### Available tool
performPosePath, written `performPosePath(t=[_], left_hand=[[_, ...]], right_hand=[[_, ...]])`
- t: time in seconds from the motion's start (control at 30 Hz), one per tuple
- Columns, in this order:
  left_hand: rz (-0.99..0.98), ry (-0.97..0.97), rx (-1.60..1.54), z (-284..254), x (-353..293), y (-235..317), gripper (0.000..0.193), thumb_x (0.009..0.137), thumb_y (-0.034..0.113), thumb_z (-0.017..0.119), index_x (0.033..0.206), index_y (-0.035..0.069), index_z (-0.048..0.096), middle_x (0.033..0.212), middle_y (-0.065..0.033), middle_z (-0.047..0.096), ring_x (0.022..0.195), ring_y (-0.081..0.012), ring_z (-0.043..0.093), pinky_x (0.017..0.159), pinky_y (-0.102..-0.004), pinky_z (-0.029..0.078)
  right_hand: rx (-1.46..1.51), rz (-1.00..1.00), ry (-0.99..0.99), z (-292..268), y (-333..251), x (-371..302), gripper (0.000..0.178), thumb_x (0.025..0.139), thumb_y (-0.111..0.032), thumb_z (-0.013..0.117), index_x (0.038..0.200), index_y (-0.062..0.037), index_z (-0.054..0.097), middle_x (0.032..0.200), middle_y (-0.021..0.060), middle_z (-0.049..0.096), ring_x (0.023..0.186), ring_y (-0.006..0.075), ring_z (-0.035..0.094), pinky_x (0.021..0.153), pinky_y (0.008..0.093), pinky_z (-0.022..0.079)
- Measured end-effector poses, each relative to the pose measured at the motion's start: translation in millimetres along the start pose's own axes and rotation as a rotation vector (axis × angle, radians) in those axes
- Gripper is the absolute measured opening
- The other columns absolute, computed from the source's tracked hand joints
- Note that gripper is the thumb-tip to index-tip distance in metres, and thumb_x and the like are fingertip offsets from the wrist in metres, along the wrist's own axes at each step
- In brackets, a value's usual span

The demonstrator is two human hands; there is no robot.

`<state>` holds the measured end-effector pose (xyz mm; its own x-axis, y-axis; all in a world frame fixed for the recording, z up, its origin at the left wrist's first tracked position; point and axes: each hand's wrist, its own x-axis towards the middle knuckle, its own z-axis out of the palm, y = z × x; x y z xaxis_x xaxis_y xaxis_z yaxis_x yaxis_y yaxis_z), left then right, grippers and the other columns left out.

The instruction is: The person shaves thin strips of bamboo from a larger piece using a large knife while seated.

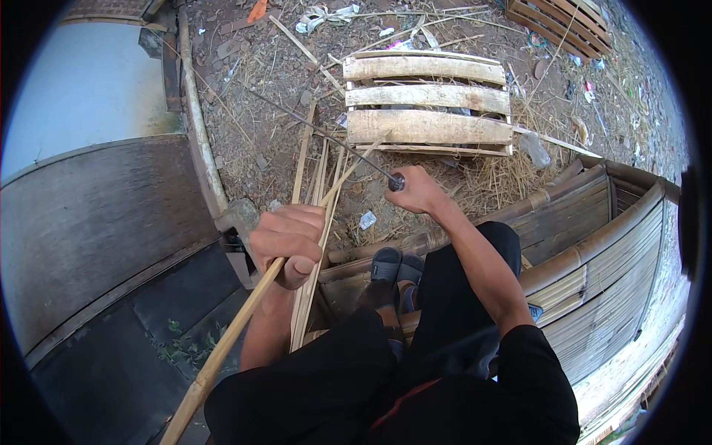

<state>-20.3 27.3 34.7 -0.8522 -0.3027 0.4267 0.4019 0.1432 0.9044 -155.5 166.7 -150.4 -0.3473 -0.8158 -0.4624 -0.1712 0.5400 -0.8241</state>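
Note:
My left hand [289, 241] is closed around a long pale bamboo strip [226, 341]. The strip runs from the lower left, through my fist, to a thin tip in front of the wooden crate. In my right hand [420, 190] is the dark handle of a long-bladed knife [326, 135], gripped tightly. Its narrow dark blade points away to the upper left and crosses the strip beyond my left hand; whether the two touch I cannot tell. More thin bamboo strips [302, 315] lie beneath and beside my left hand.
A slatted wooden crate [426, 96] sits ahead on littered ground, with another crate [560, 26] at the upper right. Bamboo benchwork [593, 271] curves along my right. Brown boards [111, 222] and dark panels stand on the left. My sandalled feet [397, 267] are below.

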Motion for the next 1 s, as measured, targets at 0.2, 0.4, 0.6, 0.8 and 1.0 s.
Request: performPosePath(t=[0.2,0.4,0.6,0.8,1.0], left_hand=[[-0.034,0.056,0.027,-12.9,-7.0,6.8,0.057,0.091,0.031,0.063,0.048,0.001,0.04,0.042,0.0,0.032,0.037,-0.0138,0.028,0.042,-0.0321,0.02],[-0.015,-0.017,0.072,9.3,8.0,3.9,0.059,0.092,0.027,0.06,0.046,0.005,0.032,0.041,0.0008,0.029,0.035,-0.0135,0.025,0.041,-0.0305,0.02],[-0.013,0.002,0.059,4.5,8.9,0.1,0.057,0.092,0.023,0.057,0.046,0.003,0.029,0.041,0.0001,0.029,0.035,-0.0131,0.026,0.04,-0.03,0.019],[-0.039,0.066,0.072,-1.5,-2.3,4.4,0.055,0.09,0.021,0.056,0.045,0.004,0.03,0.04,0.0002,0.029,0.035,-0.0124,0.024,0.041,-0.0299,0.021],[-0.076,0.105,0.02,-7.5,-0.7,5.3,0.049,0.087,0.014,0.057,0.046,0.0,0.034,0.042,-0.0015,0.031,0.037,-0.0137,0.027,0.042,-0.0315,0.02]], right_hand=[[0.072,-0.045,0.012,27.2,21.0,17.4,0.029,0.068,-0.025,0.066,0.075,0.0034,0.062,0.069,0.0214,0.061,0.066,0.0354,0.061,0.064,0.0415,0.047],[-0.069,0.524,0.061,25.0,136.7,24.3,0.047,0.068,-0.031,0.064,0.087,0.0115,0.066,0.094,0.0324,0.065,0.094,0.0407,0.065,0.081,0.0427,0.051],[0.01,0.25,0.05,14.5,68.4,19.6,0.035,0.068,-0.029,0.065,0.078,0.0047,0.065,0.08,0.0283,0.065,0.08,0.0422,0.064,0.074,0.0434,0.05],[0.078,-0.222,-0.008,16.6,26.6,20.2,0.03,0.069,-0.027,0.066,0.074,0.0022,0.062,0.066,0.0229,0.061,0.066,0.0385,0.061,0.066,0.0434,0.048],[-0.065,0.504,0.154,30.5,168.1,34.6,0.035,0.067,-0.026,0.064,0.075,0.0083,0.064,0.08,0.03,0.064,0.079,0.0399,0.065,0.073,0.0431,0.05]])
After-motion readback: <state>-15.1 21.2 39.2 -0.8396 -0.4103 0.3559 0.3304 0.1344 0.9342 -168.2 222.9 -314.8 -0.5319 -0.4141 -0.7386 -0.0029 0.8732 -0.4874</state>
